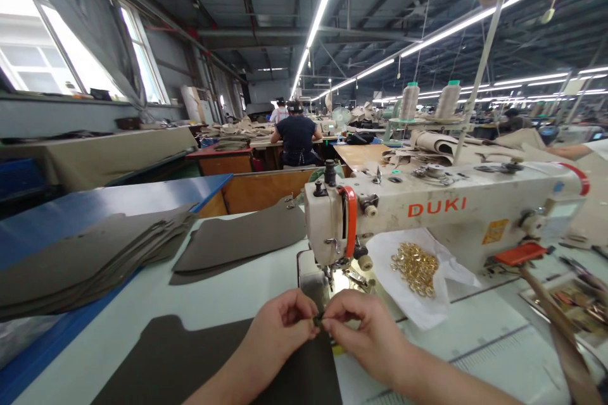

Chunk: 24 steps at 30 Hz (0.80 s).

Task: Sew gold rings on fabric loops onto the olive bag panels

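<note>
Just in front of the sewing machine [380, 209], my left hand [282, 323] and my right hand [358, 326] meet fingertip to fingertip. Both pinch one small dark piece [318, 319], mostly hidden by the fingers; its exact kind does not show. Beneath my left hand a dark grey-brown cut panel [209, 354] lies flat on the pale tabletop. The lit needle area is right behind the fingertips. Right of it, gold metal rings [415, 269] lie heaped on a white cloth or paper [439, 307].
Stacked dark panels [85, 253] lie on a blue table at the left, more panels [247, 237] behind the machine's left side. A tool tray [565, 304] and a hanging strap [555, 329] are at right. A person [297, 133] sits ahead; thread cones [409, 101] stand behind the machine.
</note>
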Available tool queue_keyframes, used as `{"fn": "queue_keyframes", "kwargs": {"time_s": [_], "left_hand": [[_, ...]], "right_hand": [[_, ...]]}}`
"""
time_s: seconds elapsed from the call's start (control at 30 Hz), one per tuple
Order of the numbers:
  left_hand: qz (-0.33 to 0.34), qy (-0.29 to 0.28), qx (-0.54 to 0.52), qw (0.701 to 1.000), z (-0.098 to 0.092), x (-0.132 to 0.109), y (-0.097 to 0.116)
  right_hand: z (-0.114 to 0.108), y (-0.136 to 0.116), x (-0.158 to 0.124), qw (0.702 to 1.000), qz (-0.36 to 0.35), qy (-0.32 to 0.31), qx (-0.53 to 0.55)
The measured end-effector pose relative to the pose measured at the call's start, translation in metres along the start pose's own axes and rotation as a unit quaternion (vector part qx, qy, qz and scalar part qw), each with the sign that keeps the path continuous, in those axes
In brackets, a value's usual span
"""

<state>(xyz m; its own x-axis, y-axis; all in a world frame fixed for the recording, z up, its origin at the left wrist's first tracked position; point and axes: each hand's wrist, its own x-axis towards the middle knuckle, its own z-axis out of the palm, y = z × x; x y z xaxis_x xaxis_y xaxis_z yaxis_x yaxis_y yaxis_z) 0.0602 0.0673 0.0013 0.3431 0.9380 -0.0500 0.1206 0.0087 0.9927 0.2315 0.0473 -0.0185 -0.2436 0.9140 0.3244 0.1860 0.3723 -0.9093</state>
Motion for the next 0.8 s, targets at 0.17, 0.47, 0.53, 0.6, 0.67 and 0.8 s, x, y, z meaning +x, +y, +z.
{"fn": "queue_keyframes", "kwargs": {"time_s": [0.17, 0.47, 0.53, 0.6, 0.67, 0.8], "left_hand": [[-0.018, 0.029, -0.04, 0.999, 0.002, -0.001, 0.007], [-0.006, 0.025, -0.009, 1.0, 0.002, 0.0, 0.004], [0.011, 0.042, -0.005, 0.999, 0.003, 0.0, 0.004], [0.025, 0.056, -0.002, 0.998, 0.004, -0.002, 0.003], [0.038, 0.065, 0.006, 0.997, 0.003, -0.003, 0.002], [0.059, 0.082, 0.033, 0.994, 0.004, -0.005, -0.001]], "right_hand": [[0.007, 0.007, 0.003, 0.994, 0.066, 0.03, 0.087], [0.01, 0.011, 0.006, 0.994, 0.07, 0.044, 0.071], [0.011, 0.011, 0.005, 0.991, 0.073, 0.036, 0.104], [0.011, 0.011, 0.006, 0.983, 0.076, 0.03, 0.163], [0.01, 0.01, 0.006, 0.975, 0.077, 0.022, 0.207], [0.007, 0.007, 0.007, 0.982, 0.084, 0.005, 0.172]]}}
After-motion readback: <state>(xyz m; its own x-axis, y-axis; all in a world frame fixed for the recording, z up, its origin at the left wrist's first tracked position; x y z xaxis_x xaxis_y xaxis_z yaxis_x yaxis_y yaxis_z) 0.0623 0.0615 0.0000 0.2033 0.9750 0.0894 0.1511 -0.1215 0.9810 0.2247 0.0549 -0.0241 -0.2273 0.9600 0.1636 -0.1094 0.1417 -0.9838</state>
